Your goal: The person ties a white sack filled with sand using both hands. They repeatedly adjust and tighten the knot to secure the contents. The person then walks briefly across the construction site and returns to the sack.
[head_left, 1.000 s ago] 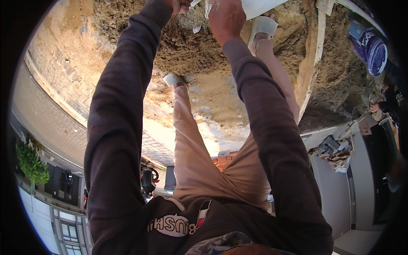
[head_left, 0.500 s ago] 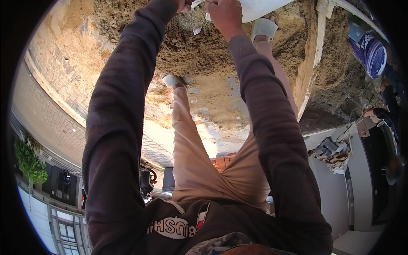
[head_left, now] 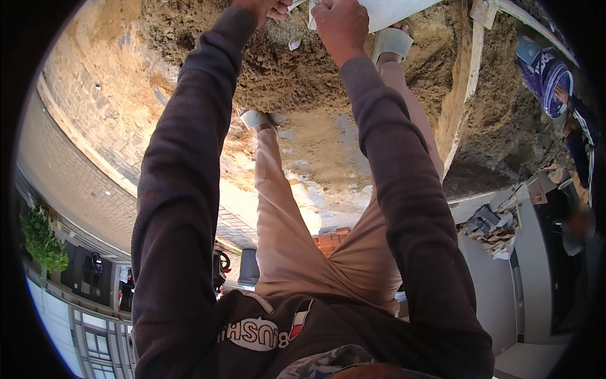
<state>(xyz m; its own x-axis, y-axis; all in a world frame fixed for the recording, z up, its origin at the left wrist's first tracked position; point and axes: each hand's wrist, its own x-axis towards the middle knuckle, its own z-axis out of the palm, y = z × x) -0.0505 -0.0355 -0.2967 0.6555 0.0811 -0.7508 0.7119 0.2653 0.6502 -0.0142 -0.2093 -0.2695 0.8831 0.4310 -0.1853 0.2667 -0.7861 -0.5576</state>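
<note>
At the top edge, my right hand (head_left: 341, 26) is closed, its curled fingers gripping a narrow white edge (head_left: 312, 14). Beside it spreads a smooth white sheet-like piece (head_left: 394, 11), cut off by the picture's top; whether it is a sack or a loose sheet I cannot tell. My left hand (head_left: 268, 7) is also closed, a short way left of the right one and partly out of view. A bit of white shows at its fingertips, too small to name. Rough brown soil (head_left: 284, 69) lies below both hands, with a small white scrap (head_left: 294, 45) on it.
A wooden board (head_left: 464, 95) runs along the soil's right side. Beyond it, another person's hand (head_left: 560, 93) touches a blue-purple bag (head_left: 540, 66). Torn paper rubbish (head_left: 495, 230) is heaped lower right. Red bricks (head_left: 331, 241) lie behind my legs; paving (head_left: 95, 145) stretches left.
Both my hands have shifted slightly down in the picture, the left one also a little right. At the right, the other person's hand has come onto the blue-purple bag.
</note>
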